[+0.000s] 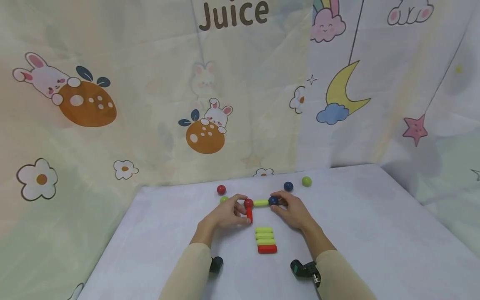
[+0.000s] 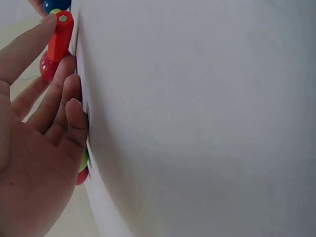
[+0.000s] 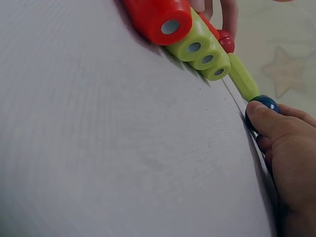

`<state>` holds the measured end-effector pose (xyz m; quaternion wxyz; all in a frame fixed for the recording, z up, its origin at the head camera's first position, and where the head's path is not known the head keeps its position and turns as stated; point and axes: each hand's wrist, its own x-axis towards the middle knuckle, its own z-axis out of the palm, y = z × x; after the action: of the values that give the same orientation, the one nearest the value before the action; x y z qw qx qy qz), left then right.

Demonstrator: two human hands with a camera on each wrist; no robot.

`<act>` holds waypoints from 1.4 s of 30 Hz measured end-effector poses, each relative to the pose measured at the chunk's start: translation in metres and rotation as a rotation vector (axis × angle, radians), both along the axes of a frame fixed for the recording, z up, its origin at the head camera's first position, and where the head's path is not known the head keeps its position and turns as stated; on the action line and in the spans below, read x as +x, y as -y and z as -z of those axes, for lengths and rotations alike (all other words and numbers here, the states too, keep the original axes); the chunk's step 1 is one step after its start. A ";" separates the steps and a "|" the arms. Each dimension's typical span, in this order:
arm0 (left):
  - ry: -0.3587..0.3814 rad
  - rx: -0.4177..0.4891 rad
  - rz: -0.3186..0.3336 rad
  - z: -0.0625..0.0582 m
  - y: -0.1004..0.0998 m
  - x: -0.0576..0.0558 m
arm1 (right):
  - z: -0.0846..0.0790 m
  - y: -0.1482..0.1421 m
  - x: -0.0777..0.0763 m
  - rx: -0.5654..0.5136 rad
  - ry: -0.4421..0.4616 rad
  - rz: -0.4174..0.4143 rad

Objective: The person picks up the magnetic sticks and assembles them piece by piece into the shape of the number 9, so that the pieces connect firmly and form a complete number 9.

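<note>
Through the head view I have both hands over the far half of the white desk (image 1: 168,241), about midway between its left and right edges. My left hand (image 1: 226,212) has a narrow grip: the thumb is at the near end of the red stick (image 1: 249,214), and the fingers are by the red ball (image 1: 248,203) at its other end. From that ball a lime stick (image 1: 261,203) runs toward the desk's right edge and meets the blue ball (image 1: 273,201), which my right hand (image 1: 294,211) holds, grip closed around it between thumb and fingers. The two sticks make a corner at the red ball.

Nearer the desk's near edge, I see three lime rods (image 1: 265,236) side by side, with a red rod (image 1: 267,249) on their near side; the right wrist view shows me a grey disc on each end. Toward the far edge, left of the joined piece, sit a loose red ball (image 1: 221,190) and a lime ball (image 1: 224,199) partly hidden behind my left hand. Right of the middle, near that same far edge, I have a spare blue ball (image 1: 288,186) and a second lime ball (image 1: 306,181), just apart
</note>
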<state>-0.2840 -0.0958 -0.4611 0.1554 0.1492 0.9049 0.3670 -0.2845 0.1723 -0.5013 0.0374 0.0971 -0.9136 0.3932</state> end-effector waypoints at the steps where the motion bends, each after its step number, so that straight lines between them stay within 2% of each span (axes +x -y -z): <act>1: -0.002 -0.001 -0.002 0.000 0.000 -0.001 | 0.001 0.000 0.000 -0.005 0.000 0.001; 13: -0.020 0.014 -0.054 0.003 0.006 0.000 | 0.003 0.005 -0.003 -0.014 -0.004 -0.015; 24: -0.017 0.042 -0.048 0.008 -0.001 -0.005 | 0.006 -0.006 -0.005 -0.006 -0.014 -0.025; 32: -0.004 0.037 -0.055 0.010 -0.002 -0.009 | 0.000 -0.010 -0.009 0.002 -0.003 -0.057; 37: 0.006 0.036 -0.062 0.010 0.000 -0.008 | -0.004 -0.011 -0.008 0.005 -0.011 -0.085; 42: 0.021 0.044 -0.065 0.010 0.000 -0.005 | -0.006 -0.011 -0.003 -0.005 -0.001 -0.080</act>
<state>-0.2891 -0.0961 -0.4714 0.1494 0.1192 0.8994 0.3931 -0.2873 0.1831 -0.4956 0.0223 0.1335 -0.9079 0.3968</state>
